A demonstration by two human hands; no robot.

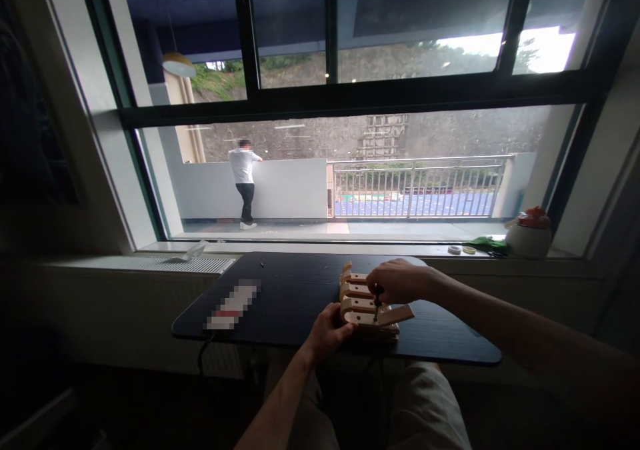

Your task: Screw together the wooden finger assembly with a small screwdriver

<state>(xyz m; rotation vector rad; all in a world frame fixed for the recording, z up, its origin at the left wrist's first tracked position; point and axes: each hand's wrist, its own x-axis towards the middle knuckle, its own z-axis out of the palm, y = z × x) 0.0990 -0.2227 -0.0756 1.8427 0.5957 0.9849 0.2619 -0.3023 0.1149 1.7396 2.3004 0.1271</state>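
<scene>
1. A wooden assembly (pixel 359 317) with curved bars is set on the dark worktop (pixel 295 297), in the lower half of the frame, just right of centre.
2. Its near left corner is held by the left hand (pixel 331 330), whose fingers and thumb are closed on the edge.
3. A dark-handled tool (pixel 379 295), seemingly a screwdriver, is gripped in the closed fingers of the right hand (pixel 400 281); its tip is pointed down at the near bar, beside a flat wooden strip (pixel 397 315) angled to the right.
4. The step in hand is judged to be fastening or loosening at that bar; the direction of turning cannot be told.
5. For the next move, the tool should be kept upright and seated, with the assembly held steady.
</scene>
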